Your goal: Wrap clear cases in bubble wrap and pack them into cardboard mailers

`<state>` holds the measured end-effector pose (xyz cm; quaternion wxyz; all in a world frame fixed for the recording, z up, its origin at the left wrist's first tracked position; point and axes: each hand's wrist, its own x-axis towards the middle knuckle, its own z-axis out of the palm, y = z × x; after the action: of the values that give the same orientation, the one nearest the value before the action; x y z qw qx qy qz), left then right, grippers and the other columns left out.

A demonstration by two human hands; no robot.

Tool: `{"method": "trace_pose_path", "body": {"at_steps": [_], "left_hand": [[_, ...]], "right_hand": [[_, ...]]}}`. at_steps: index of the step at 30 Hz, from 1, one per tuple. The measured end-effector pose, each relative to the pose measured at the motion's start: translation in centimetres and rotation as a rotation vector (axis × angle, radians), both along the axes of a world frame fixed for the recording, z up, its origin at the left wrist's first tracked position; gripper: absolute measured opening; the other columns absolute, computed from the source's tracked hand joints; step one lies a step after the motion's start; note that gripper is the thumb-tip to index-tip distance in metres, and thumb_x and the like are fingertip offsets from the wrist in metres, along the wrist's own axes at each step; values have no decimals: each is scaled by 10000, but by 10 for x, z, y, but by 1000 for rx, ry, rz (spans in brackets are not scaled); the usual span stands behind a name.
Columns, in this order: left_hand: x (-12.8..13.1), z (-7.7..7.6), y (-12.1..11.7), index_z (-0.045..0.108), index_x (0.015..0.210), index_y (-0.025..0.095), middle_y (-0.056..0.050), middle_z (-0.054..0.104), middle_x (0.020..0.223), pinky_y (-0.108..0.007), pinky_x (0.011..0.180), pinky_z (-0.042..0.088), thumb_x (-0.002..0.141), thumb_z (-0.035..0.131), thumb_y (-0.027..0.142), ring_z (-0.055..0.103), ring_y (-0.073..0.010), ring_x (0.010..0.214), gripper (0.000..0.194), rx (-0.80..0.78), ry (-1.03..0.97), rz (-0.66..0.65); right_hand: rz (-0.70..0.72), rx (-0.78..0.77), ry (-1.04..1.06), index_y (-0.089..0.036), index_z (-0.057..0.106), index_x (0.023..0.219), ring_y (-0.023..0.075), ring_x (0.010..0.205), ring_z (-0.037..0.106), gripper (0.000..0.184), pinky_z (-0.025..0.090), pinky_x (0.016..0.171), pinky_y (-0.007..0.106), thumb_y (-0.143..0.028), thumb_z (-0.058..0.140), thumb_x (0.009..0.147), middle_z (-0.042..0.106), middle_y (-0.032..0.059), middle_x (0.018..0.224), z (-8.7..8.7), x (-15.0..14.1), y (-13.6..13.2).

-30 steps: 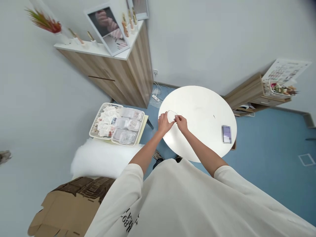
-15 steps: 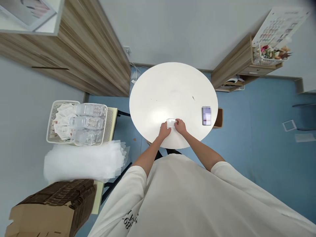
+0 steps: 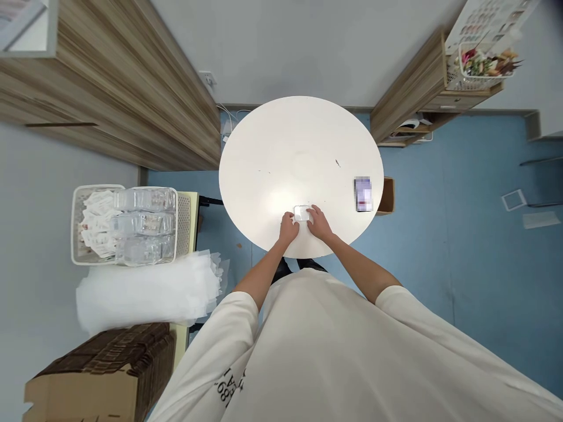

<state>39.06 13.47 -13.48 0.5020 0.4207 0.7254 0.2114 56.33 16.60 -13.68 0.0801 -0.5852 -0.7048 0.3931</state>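
My left hand and right hand close on a small clear plastic box, fingers gripping its sides, just inside the near edge of a round white table. The tabletop runs well ahead to its far rim, with a blurred flat rectangular object near the right edge. Off to my left, a white-rimmed tray holds rows of clear plastic cases beside a stack of white paper sachets.
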Motion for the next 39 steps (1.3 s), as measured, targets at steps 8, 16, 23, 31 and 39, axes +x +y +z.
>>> {"method": "trace_pose_path", "body": {"at_steps": [8, 16, 23, 31, 39], "left_hand": [[-3, 12, 5, 543, 1258, 214, -120, 591, 1373, -373, 1000, 511, 827, 594, 79, 625, -230, 1198, 455, -9, -70, 25], [-14, 23, 20, 619, 1262, 205, -123, 608, 1337, -364, 998, 526, 914, 600, 171, 664, -213, 1100, 351, 18, -8, 56], [-19, 25, 35, 656, 1233, 194, -114, 661, 1289, -356, 997, 514, 920, 632, 249, 666, -214, 1107, 319, -4, -23, 102], [-20, 20, 43, 670, 1256, 200, -99, 646, 1386, -348, 1053, 490, 953, 607, 300, 641, -220, 1218, 325, -29, -97, 152], [-17, 18, 53, 687, 1261, 174, -103, 647, 1402, -361, 1110, 447, 944, 595, 305, 591, -235, 1309, 355, -43, -119, 178]], "right_hand": [[-27, -50, 20, -204, 537, 1430, 323, 1457, 358, 536, 354, 1197, 521, -215, 565, 895, 354, 130, 1602, -2, -8, -2], [13, -59, 82, -210, 689, 1271, 270, 1236, 592, 354, 470, 1082, 475, -250, 543, 951, 624, 121, 1372, 16, -8, 20], [39, -56, 96, -234, 742, 1141, 275, 1155, 638, 268, 490, 1011, 434, -284, 536, 977, 725, 82, 1197, 35, -13, 46], [56, -84, 95, -288, 764, 953, 278, 983, 675, 190, 487, 868, 380, -398, 610, 943, 762, 26, 910, 45, -19, 61], [133, -82, 41, -285, 760, 940, 279, 959, 666, 239, 471, 848, 372, -427, 568, 960, 753, 38, 859, 46, -24, 69]]}}
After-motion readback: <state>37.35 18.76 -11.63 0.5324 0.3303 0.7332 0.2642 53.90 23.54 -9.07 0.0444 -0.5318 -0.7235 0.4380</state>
